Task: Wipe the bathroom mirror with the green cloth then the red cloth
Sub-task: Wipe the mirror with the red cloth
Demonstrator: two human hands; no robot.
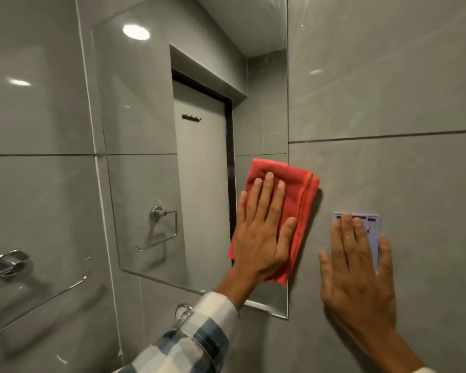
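The mirror hangs on the grey tiled wall and reflects a door and a towel ring. My left hand, in a plaid sleeve, presses a folded red cloth flat against the mirror's lower right edge; the cloth overlaps onto the tile beside it. My right hand rests flat and open on the wall to the right of the mirror, its fingers partly covering a small pale sticker. No green cloth is in view.
A glass shelf on a chrome bracket juts from the left wall below the mirror. A chrome fitting sits just under the mirror's bottom edge, beside my left sleeve. Grey tiles cover the right wall.
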